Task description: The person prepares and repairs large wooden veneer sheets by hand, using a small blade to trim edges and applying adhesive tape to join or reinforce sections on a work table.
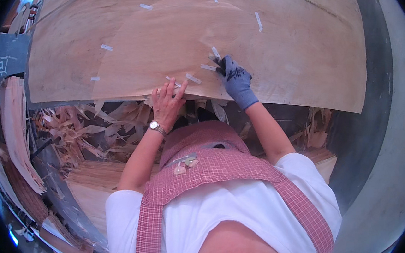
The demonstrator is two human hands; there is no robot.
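A large tan wood veneer sheet (162, 36) lies flat before me, with short strips of whitish tape stuck on it. My left hand (168, 105) is bare, its fingers stretched out and resting on the sheet's near edge beside a tape strip (193, 79). My right hand (237, 81) wears a blue-grey glove with dark fingertips. Those fingers are closed and press down on the veneer, close to another strip of tape (216, 52). A small dark-edged thing shows at the fingertips, too small to name.
Torn veneer scraps (82, 128) lie heaped below the sheet's near edge. Long veneer strips (17, 129) are stacked at the left. Stacked veneer (96, 180) lies under my left arm. A grey floor (377, 166) runs along the right side.
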